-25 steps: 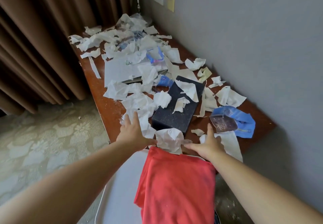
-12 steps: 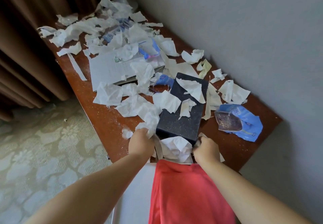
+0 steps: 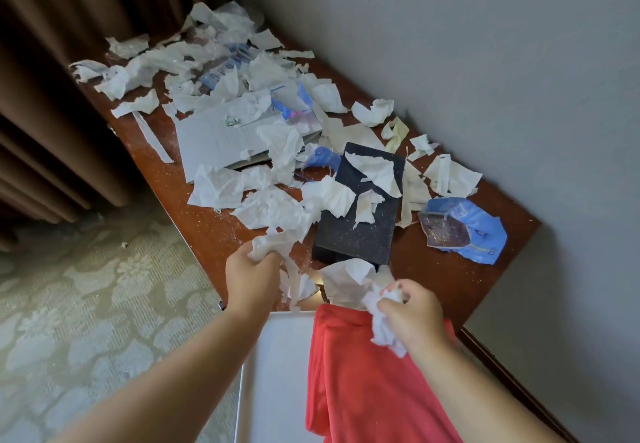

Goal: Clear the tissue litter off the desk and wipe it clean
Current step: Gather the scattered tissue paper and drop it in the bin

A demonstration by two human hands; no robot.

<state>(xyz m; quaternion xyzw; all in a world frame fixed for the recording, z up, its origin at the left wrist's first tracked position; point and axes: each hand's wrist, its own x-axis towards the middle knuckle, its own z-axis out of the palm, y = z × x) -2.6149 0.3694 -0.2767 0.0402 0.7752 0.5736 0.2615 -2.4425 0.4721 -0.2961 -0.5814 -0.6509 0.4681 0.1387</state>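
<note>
Reddish-brown wood of the desk [image 3: 450,280] buried under tissue litter [image 3: 218,188] — torn white scraps from the far end by the curtain [image 3: 69,62] right down to the near edge. Left hand [image 3: 251,276] at that near edge, fingers clenched round a wad of tissue [image 3: 273,245], a ragged strip trailing down from the fist. Right hand [image 3: 412,311] near it at the desk's near end, fingers and thumb pinching a crumpled tissue [image 3: 379,307], more of it hanging below the palm. Between the two hands, a larger crumpled sheet [image 3: 346,280] at the desk's edge, touching the top of a red cloth [image 3: 363,373]; whether joined to the right hand's tissue, not clear. Red cloth draped over a white panel [image 3: 277,356] below the desk edge. Beyond the hands, a black box [image 3: 356,238] flat on the desk, several scraps lying on top. To the right of the box, a torn blue wrapper [image 3: 464,231], near the grey wall [image 3: 485,62]. Further back, a sheet of white paper [image 3: 214,138] half covered by scraps, blue bits of packaging among the heap. White crumbs and dust speckling the bare wood — thickest around the box. Patterned carpet [image 3: 69,304] off to the left.
</note>
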